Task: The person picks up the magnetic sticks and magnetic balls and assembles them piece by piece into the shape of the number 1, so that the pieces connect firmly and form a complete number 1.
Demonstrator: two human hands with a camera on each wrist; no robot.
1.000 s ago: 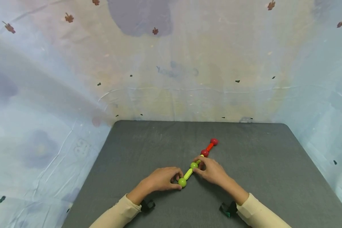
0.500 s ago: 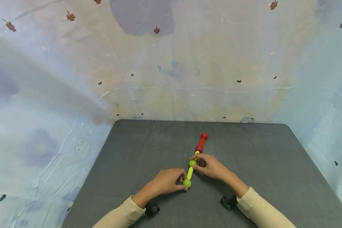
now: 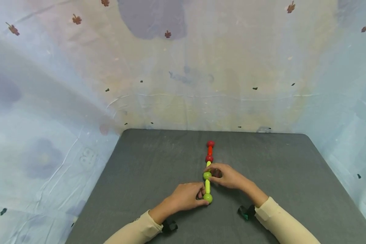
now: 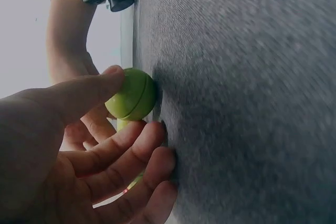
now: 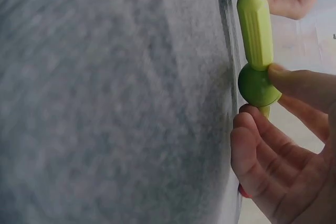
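A straight chain of balls and short rods lies on the grey table (image 3: 158, 156), pointing away from me. My left hand (image 3: 187, 196) pinches the near green ball (image 3: 207, 198) between thumb and fingers. A ribbed yellow-green rod (image 5: 255, 32) joins it to the middle green ball (image 5: 257, 85), which my right hand (image 3: 228, 176) pinches. Beyond, a second yellow-green rod (image 3: 208, 164) is partly hidden by the right fingers. It leads to a red ball (image 3: 209, 158), a red rod (image 3: 210, 150) and, at the far end, another red ball (image 3: 210, 144).
Pale patterned sheeting (image 3: 183, 74) hangs behind the table's far edge and along both sides. Black wrist-worn devices (image 3: 169, 226) sit below both wrists. Grey tabletop surrounds the chain on both sides.
The chain has swung from slanting right to pointing straight away from me. Its near end and the left hand moved right, its red end moved left; both hands kept their hold.
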